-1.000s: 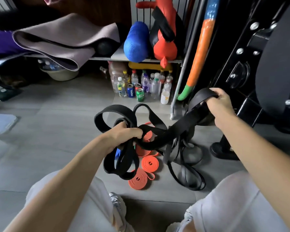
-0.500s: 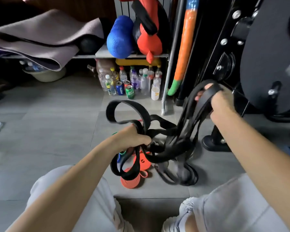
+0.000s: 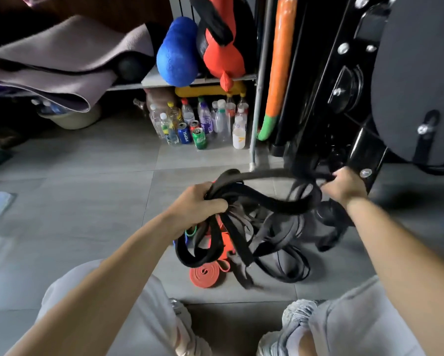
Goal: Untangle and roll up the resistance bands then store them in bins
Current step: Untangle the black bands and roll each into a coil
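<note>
Both arms bare, reaching forward and down from the lower frame edges. Left hand (image 3: 199, 204) sits near centre, back of hand up, fingers curled into a closed fist round a bunch of black bands (image 3: 244, 201), thumb wrapped over the front. Right hand (image 3: 345, 187) is further right and slightly higher, also fisted on the same bands, knuckles away from camera, wrist roughly straight. Hands well apart, a band span between them. Knees in light trousers visible under both forearms.
</note>
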